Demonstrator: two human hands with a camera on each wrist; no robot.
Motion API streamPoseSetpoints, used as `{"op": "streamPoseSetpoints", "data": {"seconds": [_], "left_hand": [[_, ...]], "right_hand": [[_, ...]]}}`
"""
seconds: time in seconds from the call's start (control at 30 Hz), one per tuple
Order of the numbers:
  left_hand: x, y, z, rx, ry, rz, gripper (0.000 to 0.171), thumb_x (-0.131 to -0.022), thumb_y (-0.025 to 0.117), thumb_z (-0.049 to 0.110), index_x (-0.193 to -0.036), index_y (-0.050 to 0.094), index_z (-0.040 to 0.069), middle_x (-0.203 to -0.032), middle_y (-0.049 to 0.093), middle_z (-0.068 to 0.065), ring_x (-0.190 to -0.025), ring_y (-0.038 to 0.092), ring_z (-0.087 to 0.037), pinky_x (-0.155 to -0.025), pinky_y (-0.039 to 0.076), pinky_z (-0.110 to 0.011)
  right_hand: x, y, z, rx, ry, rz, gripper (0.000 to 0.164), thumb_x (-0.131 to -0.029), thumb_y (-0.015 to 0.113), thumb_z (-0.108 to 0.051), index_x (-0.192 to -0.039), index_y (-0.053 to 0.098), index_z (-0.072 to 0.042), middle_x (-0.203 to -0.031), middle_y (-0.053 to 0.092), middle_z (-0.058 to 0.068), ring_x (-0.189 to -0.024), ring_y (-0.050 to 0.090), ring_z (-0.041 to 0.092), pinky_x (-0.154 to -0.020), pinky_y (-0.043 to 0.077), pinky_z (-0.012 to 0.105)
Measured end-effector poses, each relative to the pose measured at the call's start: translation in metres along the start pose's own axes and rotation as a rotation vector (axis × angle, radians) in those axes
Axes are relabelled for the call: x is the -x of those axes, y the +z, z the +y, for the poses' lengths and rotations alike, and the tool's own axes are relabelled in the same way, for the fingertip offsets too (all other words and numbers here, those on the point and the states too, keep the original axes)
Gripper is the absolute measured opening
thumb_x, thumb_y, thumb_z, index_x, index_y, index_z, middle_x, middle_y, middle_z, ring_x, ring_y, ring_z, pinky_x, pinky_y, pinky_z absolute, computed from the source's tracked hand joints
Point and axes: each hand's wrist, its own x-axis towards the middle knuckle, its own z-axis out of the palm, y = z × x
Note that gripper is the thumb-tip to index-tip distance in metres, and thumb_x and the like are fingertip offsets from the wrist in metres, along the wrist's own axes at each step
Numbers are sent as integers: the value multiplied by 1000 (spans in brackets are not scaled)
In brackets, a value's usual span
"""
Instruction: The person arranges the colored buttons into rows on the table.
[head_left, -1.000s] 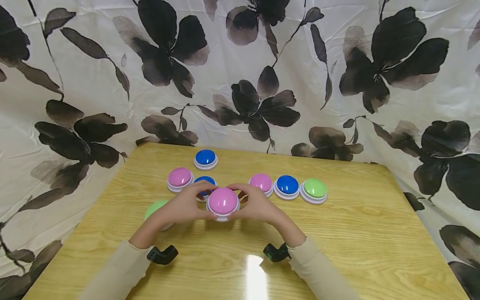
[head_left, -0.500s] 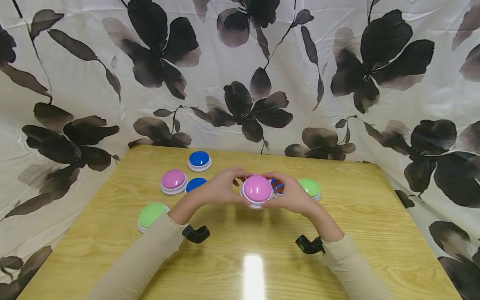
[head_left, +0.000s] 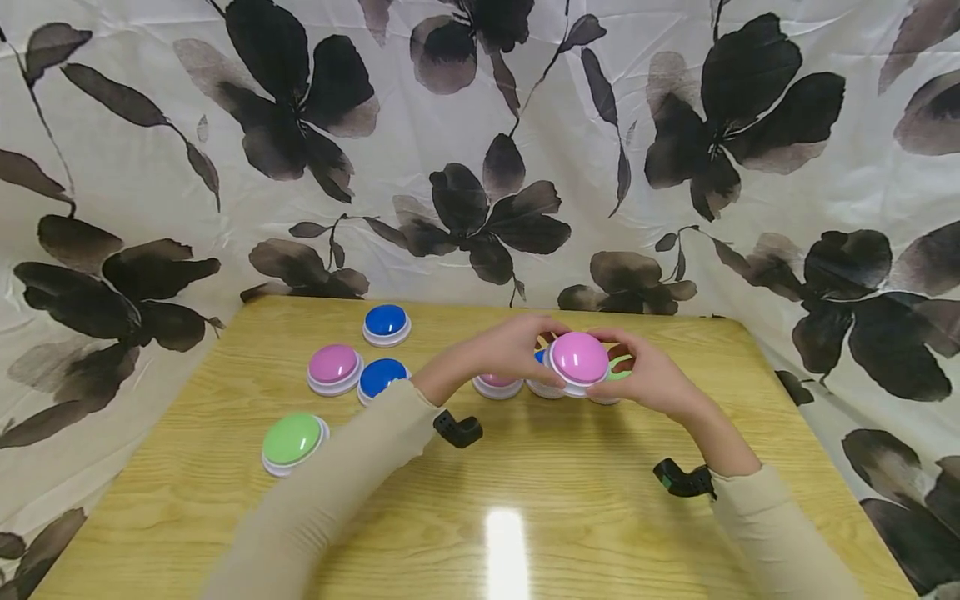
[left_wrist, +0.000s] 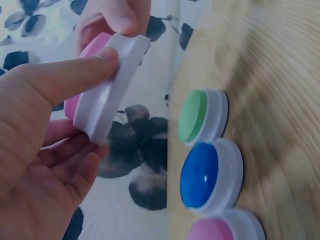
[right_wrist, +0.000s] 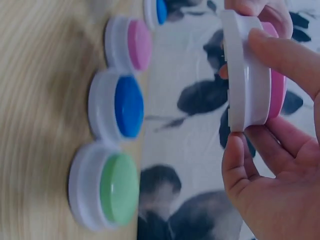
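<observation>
Both hands hold a pink push button point(head_left: 580, 358) with a white base, raised off the table. My left hand point(head_left: 517, 348) grips its left side; in the left wrist view the thumb presses on the white rim. On the other side my right hand point(head_left: 651, 377) pinches the base between thumb and fingers. Behind and below it stands a row of three buttons: pink point(right_wrist: 139, 45), blue point(right_wrist: 129, 106) and green point(right_wrist: 119, 189). The head view shows this row partly covered by the hands and the held button.
On the wooden table's point(head_left: 465, 517) left side are a far blue button point(head_left: 386, 320), a pink one point(head_left: 333, 365), a second blue one point(head_left: 381, 375) and a green one point(head_left: 291, 439) near the left sleeve. A floral cloth point(head_left: 465, 100) hangs behind the table.
Both hands have carried the pink button rightward and slightly away, from near the left group to in front of the row of three. The view has shifted slightly.
</observation>
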Motion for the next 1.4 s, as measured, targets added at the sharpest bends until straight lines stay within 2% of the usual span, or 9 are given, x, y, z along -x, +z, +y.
{"op": "streamPoseSetpoints", "data": {"seconds": [0.17,0.3,0.43,0.63,0.8,0.9,1.1,1.27,1.4], "left_hand": [[-26,5,5,26,34,-10,66,-73,87,29,-128,60,5,-115,59,-2,-104,55,-13,-89,49,-29],[-45,10,8,-5,46,-23,67,-73,86,31,-129,60,4,-114,59,-4,-105,56,-14,-89,48,-28],[-66,16,7,-6,31,-51,69,-74,85,34,-131,58,5,-116,58,-2,-104,55,-11,-88,47,-24],[-98,31,-1,34,19,-77,70,-73,86,36,-130,60,6,-114,60,1,-100,55,-7,-85,45,-17],[-121,46,-8,61,9,-93,68,-71,88,33,-129,62,7,-111,63,3,-98,57,-8,-81,45,-16],[-132,55,-11,88,-12,-106,69,-70,88,33,-128,63,6,-109,63,4,-97,56,-7,-79,45,-16],[-150,71,-20,140,-12,-113,65,-72,87,27,-129,62,6,-111,65,1,-97,58,-8,-81,45,-16],[-157,82,-28,155,-35,-137,65,-75,85,25,-132,60,7,-119,65,2,-101,57,-9,-82,43,-16],[-159,88,-31,162,-53,-147,63,-76,84,26,-131,61,8,-117,65,3,-101,56,-10,-83,43,-17]], "right_hand": [[6,-19,8,59,-2,32,73,-72,87,-15,-135,52,-6,-126,55,10,-105,49,27,-85,45,44],[12,-29,16,90,-17,66,72,-75,85,-16,-137,51,-5,-128,55,11,-104,49,26,-83,45,42],[16,-38,25,103,-31,108,73,-75,85,-14,-138,50,-7,-128,55,10,-101,48,24,-80,43,40],[19,-46,45,129,15,187,76,-72,88,-19,-138,51,-10,-125,56,9,-96,48,25,-72,43,33],[19,-53,64,127,61,196,77,-73,87,-18,-139,49,-8,-127,55,11,-100,48,25,-74,42,33],[20,-57,75,107,76,202,76,-73,87,-15,-138,49,-7,-127,55,13,-102,48,26,-76,41,34],[17,-63,92,108,126,220,74,-75,86,-17,-138,49,-5,-127,54,15,-101,49,27,-74,45,29],[14,-64,106,104,144,213,76,-75,86,-17,-138,48,-2,-128,53,18,-103,49,30,-77,45,31],[12,-62,113,101,169,202,78,-75,85,-16,-141,45,0,-130,52,20,-106,49,32,-77,46,31]]}}
